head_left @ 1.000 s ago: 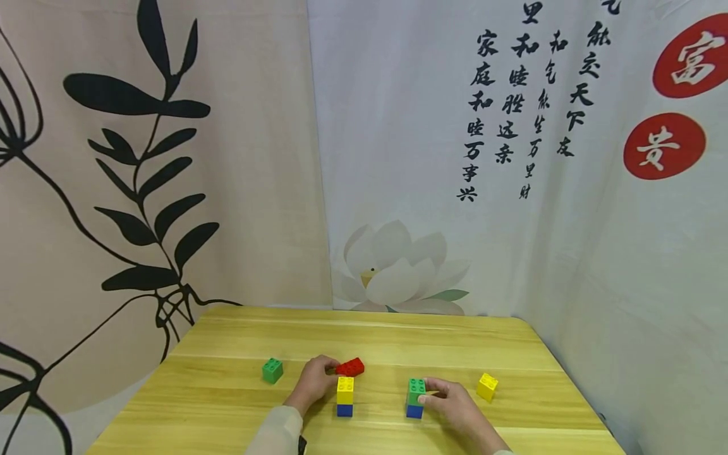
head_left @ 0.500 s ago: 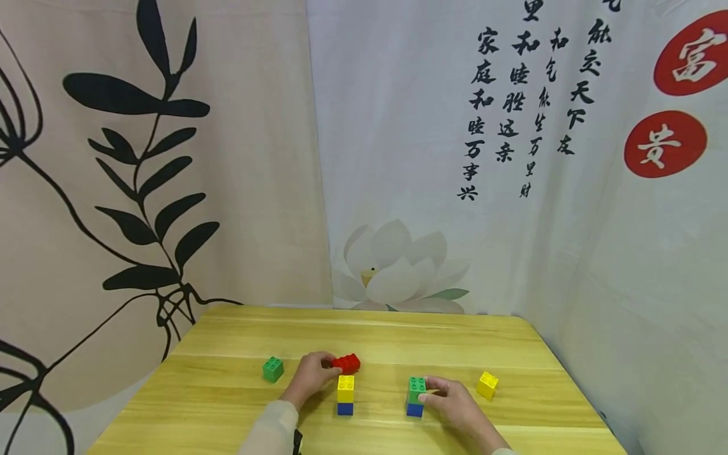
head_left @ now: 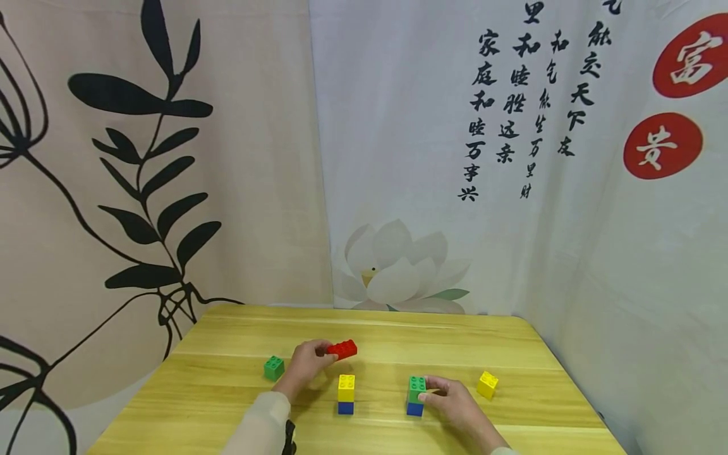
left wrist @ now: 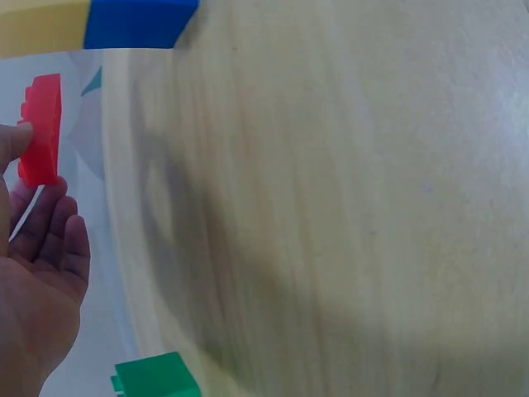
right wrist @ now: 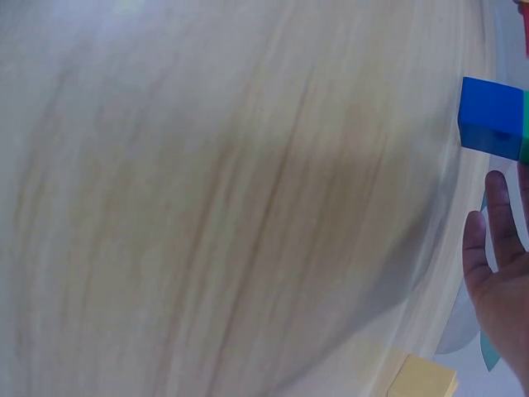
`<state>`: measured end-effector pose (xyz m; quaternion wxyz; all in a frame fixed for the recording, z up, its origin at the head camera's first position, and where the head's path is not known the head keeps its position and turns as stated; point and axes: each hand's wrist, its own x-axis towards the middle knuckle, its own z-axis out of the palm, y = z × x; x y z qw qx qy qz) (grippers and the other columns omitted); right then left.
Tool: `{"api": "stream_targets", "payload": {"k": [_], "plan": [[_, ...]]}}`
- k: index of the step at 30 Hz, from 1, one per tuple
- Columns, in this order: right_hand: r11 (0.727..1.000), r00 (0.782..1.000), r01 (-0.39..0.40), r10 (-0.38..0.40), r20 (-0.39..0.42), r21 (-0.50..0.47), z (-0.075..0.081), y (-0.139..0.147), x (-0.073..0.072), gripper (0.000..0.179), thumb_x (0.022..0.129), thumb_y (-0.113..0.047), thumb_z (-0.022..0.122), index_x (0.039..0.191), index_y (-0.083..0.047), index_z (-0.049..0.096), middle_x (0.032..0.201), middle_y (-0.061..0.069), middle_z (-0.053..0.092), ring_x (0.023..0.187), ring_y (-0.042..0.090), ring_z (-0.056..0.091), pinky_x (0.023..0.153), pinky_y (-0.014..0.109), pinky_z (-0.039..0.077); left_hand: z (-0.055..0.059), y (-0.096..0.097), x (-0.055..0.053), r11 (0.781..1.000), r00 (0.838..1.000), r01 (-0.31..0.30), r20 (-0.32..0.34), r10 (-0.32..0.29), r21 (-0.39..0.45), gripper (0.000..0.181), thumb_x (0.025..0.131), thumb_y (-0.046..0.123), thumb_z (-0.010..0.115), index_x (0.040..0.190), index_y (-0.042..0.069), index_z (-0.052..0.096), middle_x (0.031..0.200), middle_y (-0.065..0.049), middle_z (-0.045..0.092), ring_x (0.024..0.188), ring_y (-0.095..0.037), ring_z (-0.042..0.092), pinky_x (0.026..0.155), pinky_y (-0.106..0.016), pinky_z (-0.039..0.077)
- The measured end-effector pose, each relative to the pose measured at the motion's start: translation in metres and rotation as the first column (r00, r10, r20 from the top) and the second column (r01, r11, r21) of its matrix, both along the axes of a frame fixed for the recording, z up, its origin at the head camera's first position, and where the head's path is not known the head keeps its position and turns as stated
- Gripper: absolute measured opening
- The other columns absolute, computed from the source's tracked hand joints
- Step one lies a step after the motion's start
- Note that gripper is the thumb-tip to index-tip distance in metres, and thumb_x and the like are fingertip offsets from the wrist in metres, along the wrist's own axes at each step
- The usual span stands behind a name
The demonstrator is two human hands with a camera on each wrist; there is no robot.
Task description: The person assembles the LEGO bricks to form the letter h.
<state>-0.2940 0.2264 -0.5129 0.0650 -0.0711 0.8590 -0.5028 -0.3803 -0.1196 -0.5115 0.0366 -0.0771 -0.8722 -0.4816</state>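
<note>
**Pinching the red brick (head_left: 344,349) with the left hand (head_left: 307,363), gripping the green-and-blue stack (head_left: 414,395) with the right hand (head_left: 452,404)**

Holding the red brick by its nine o'clock end in the left fingers, studs up, with the rest jutting free toward three. Find it at twelve o'clock from the yellow-and-blue stack (head_left: 345,393), apart from it and, judging by the left wrist view, apparently lifted off the surface (head_left: 398,341). Gripping the other stack from about four o'clock with the right fingers, high on its green part. Cannot tell for certain about contact between its blue base (right wrist: 496,117) and the surface.

To do this well, hold the red brick level: with a grip at one end only, expect some risk of tipping or twisting. Best to pinch squarely across the sides. Give the yellow-and-blue stack room. Press lightly and evenly with the right fingers, to avoid prying the joint apart. Mind the loose green brick (head_left: 273,368) at nine o'clock from the left hand, and the loose yellow brick (head_left: 487,385) at two o'clock from the right.
</note>
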Motion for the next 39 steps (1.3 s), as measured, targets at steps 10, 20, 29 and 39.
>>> {"api": "stream_targets", "payload": {"k": [10,20,29,39], "plan": [[1.0,1.0,-0.003,0.003,-0.02,-0.001,0.0,-0.003,0.001,0.059,0.089,-0.04,0.07,0.133,-0.002,0.058,0.124,0.013,0.067,0.105,0.018,0.062,0.091,0.042,0.053,0.02,0.004,0.009,0.999,1.0,0.024,0.008,-0.024,0.023,0.025,0.089,0.024,0.072,0.109,0.008,0.069,0.101,-0.005,0.067,0.085,-0.018,0.056,0.074,-0.03,0.049],[1.0,1.0,-0.012,0.012,-0.019,0.003,-0.003,-0.006,-0.002,0.065,0.088,-0.045,0.069,0.135,-0.002,0.056,0.126,0.014,0.066,0.109,0.021,0.062,0.094,0.047,0.051,0.027,0.005,0.012,0.999,1.0,0.028,-0.009,-0.028,0.019,0.034,0.089,0.028,0.072,0.116,0.006,0.068,0.103,-0.006,0.067,0.088,-0.018,0.058,0.072,-0.027,0.049],[0.999,0.999,-0.033,0.034,-0.026,0.011,-0.003,-0.018,-0.005,0.063,0.088,-0.044,0.07,0.134,-0.003,0.058,0.128,0.016,0.065,0.109,0.021,0.063,0.094,0.047,0.051,0.034,0.003,0.016,0.994,0.998,0.056,0.005,-0.057,0.098,0.036,0.089,0.027,0.073,0.119,0.007,0.068,0.101,-0.005,0.068,0.09,-0.017,0.059,0.074,-0.027,0.051],[0.998,0.998,-0.056,0.056,-0.024,0.006,-0.002,-0.038,-0.006,0.061,0.088,-0.044,0.07,0.133,-0.005,0.06,0.126,0.012,0.067,0.108,0.02,0.062,0.094,0.047,0.051,0.037,0.001,0.023,0.988,0.996,0.077,0.031,-0.082,0.134,0.04,0.087,0.035,0.074,0.118,0.01,0.068,0.105,-0.004,0.068,0.092,-0.019,0.059,0.078,-0.03,0.052]]}}
